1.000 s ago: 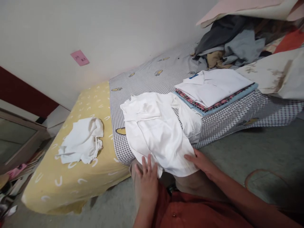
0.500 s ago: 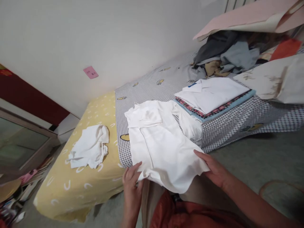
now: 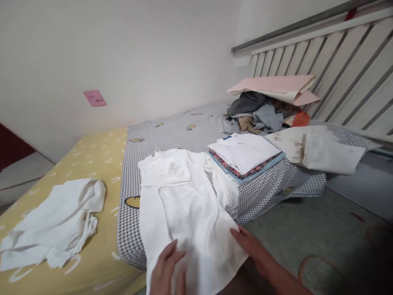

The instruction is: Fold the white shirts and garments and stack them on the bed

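Right hand [image 3: 254, 248]: pinching the lower right edge of the shirt [image 3: 196, 233], thumb on top, fingers mostly hidden beneath; could lose the corner if slackened, or skew the cloth if pulled alone.
Left hand [image 3: 161, 275]: over the lower left part, fingers partly spread and slightly bent; cannot tell whether gripping or merely touching; likely to let that side sag if only resting.
Shirt: white, laid out on the check sheet [image 3: 129, 233], lower end running past the near edge toward the body; prone to slide off under the overhanging weight, and to crease where rippled near the hands.
Flap [image 3: 173, 172]: folded across the upper left; could shift crooked or fall open if tugged from the hem.
Sleeve [image 3: 225, 186]: trailing down the right side, rumpled, close beside the stack [image 3: 245, 151]; could twist or bunch if left unsmoothed.
Stack: neatly layered, white on top, printed and blue below; near enough to be knocked askew by a dragged sleeve.
Check sheet: draped over the edge; might creep along with a hard pull, disturbing the stack too.
Yellow sheet [image 3: 92, 151]: bearing another white cloth [image 3: 55, 225], loosely folded, apart from the shirt; might get rumpled by a wide leftward sweep.
Floor [image 3: 285, 223]: below the edge; could soil any dropped hem.
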### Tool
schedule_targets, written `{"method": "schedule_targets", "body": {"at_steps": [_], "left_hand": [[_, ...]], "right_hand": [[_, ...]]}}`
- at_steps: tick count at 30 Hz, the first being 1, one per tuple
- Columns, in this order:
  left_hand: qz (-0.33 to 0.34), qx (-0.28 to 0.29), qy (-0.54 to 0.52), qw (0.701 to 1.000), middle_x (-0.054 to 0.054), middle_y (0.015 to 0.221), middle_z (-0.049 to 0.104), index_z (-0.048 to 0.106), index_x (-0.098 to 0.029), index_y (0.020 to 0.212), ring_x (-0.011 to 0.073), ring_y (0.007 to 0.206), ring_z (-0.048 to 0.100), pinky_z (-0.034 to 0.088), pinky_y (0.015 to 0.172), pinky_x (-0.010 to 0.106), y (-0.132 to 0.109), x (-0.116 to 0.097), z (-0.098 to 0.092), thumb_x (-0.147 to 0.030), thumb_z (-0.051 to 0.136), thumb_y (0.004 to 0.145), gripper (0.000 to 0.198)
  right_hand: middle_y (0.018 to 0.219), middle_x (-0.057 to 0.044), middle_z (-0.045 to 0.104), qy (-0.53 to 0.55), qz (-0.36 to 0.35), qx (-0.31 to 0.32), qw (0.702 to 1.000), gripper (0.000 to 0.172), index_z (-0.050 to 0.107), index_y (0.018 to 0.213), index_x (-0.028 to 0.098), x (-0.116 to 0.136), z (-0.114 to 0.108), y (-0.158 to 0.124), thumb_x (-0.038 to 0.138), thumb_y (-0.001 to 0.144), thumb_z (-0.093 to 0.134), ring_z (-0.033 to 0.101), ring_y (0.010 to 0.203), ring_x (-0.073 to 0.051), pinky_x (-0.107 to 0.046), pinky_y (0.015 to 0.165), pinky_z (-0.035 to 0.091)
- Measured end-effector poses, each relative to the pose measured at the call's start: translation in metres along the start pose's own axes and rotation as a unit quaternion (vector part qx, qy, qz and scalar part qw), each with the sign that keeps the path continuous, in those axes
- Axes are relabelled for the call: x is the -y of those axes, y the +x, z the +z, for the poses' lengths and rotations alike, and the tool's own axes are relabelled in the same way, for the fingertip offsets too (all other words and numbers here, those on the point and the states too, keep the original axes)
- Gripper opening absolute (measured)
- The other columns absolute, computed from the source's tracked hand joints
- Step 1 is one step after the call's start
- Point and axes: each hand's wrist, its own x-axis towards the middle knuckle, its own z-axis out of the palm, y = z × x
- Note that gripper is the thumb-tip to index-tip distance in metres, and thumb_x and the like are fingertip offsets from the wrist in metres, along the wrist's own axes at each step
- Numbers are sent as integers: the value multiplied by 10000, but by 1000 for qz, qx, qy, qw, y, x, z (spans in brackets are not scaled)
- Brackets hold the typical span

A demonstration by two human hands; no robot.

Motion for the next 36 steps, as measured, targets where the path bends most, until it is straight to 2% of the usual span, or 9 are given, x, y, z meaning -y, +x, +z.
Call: {"method": "schedule_targets", "body": {"at_steps": [5,10,16,21,24,26,29,31,36], "left_hand": [[7,146,21,989,162,1563,474,503,-265,1473,344,1248,616,578,930,427,26,-74,91,-303,828,678,860],[-22,166,100,981,83,1128,743,711,-249,1212,235,952,704,571,814,351,41,-89,129,-64,588,840,433],[-2,126,19,992,93,1399,628,601,-272,1363,253,1207,619,532,993,401,21,-69,88,-143,588,871,508],[-149,-27,219,964,186,1425,562,605,-203,1266,327,1253,577,497,979,515,-27,-32,14,-285,534,965,320],[-239,6,273,932,223,1442,523,572,-169,1264,376,1218,587,516,898,539,-53,-18,-7,-422,571,947,406],[-259,42,258,930,215,1417,539,573,-167,1257,372,1204,597,525,879,523,-62,-14,-6,-418,598,932,411],[-260,65,203,942,158,1207,644,610,-165,1166,299,1063,660,538,825,418,-61,-10,-2,-331,596,939,282],[-253,52,181,949,96,998,670,634,-173,1042,241,876,678,520,743,354,-53,-9,-5,-248,532,966,148],[-165,-14,217,962,49,886,637,638,-200,973,207,739,626,446,658,323,-27,-21,-23,-114,473,953,187]], "right_hand": [[899,-63,799,46,-15,19,999,472,749,923,217,11,16,-6,578,631,833,744,838,-294,-387,760,570],[925,-75,777,4,-75,-35,997,518,734,885,207,18,1,3,697,718,711,715,913,-288,-410,836,564],[801,-34,716,-91,-137,-154,974,511,684,908,242,11,-28,28,650,615,779,681,797,-257,-414,823,571],[906,-62,724,-186,-159,-135,960,437,669,997,252,7,-19,27,600,735,686,674,819,-261,-421,832,558],[991,-88,731,-338,-262,-85,900,308,709,983,274,2,-3,10,527,838,609,661,941,-297,-465,932,508],[1072,-93,734,-444,-324,44,834,266,741,1037,293,-6,14,-5,458,871,615,635,1066,-316,-505,1028,444],[1309,-76,678,-549,-365,260,705,460,680,1277,340,-24,41,-26,374,821,724,534,1276,-334,-574,1155,294],[1401,-59,626,-586,-384,311,642,556,610,1369,364,-38,55,-34,296,830,728,476,1344,-318,-586,1197,210],[976,5,713,-600,-408,231,649,204,731,965,305,-62,63,-34,147,937,604,574,1058,-204,-480,1182,252]]}}
